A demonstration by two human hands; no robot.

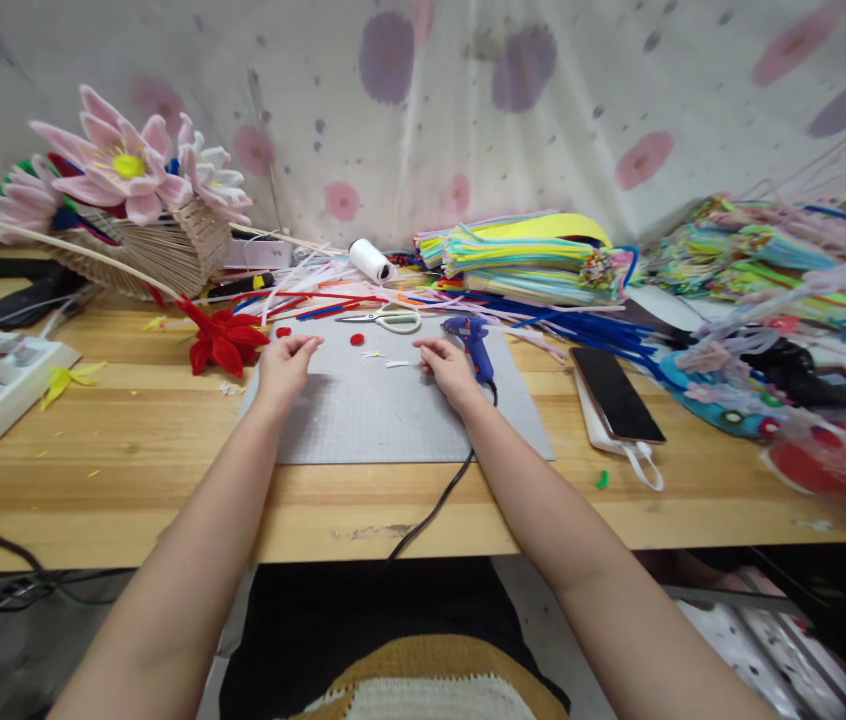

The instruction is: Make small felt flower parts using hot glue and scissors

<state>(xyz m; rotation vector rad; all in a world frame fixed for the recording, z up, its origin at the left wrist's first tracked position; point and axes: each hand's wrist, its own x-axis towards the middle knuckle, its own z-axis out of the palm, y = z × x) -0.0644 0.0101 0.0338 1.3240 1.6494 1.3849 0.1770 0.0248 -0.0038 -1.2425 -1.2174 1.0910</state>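
Over the left part of a grey cutting mat [363, 430] is my left hand [286, 370], its thumb and fingers pinched together; whatever they hold is too small to make out. My right hand [445, 368] is also in a pinch, at the mat's right side beside a blue glue gun [474, 345], with its contents unclear. Between the hands lie a small red disc [357, 340] and short white strips [397, 364]. Another red piece [283, 331] lies just beyond my left hand. Scissors with pale handles [399, 319] rest at the mat's far edge. Left of the mat is a red fuzzy flower [224, 338].
Pipe cleaner bundles [535, 260] and a white thread spool [369, 261] line the back. A basket of pink flowers [123, 165] stands back left. A phone [616, 393] lies to the right, near piled craft pieces. The glue gun's black cord [434, 510] crosses the front edge.
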